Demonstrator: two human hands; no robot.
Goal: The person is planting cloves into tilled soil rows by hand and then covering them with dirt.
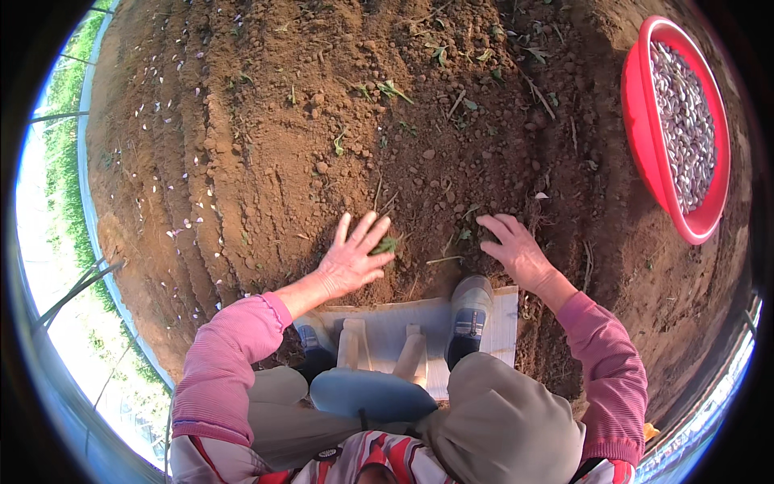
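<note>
My left hand (357, 257) is spread palm down over the brown soil (417, 175), its fingers apart. A green weed sprig (385, 245) shows beside its index finger and thumb; whether they touch is unclear. My right hand (517, 251) is low over the soil farther right, fingers apart and slightly bent, with nothing visible in them. A small green leaf (464, 235) lies just left of its fingertips. One pale clove (541, 196) rests on the ground beyond that hand.
At right stands a red plastic basin (635, 130) filled with what look like garlic cloves (686, 130). Cloves (187, 222) dot the furrows at left. A board (502, 320) lies under my shoe (471, 308), near a small stool (372, 393). Plastic sheeting (91, 199) edges the soil.
</note>
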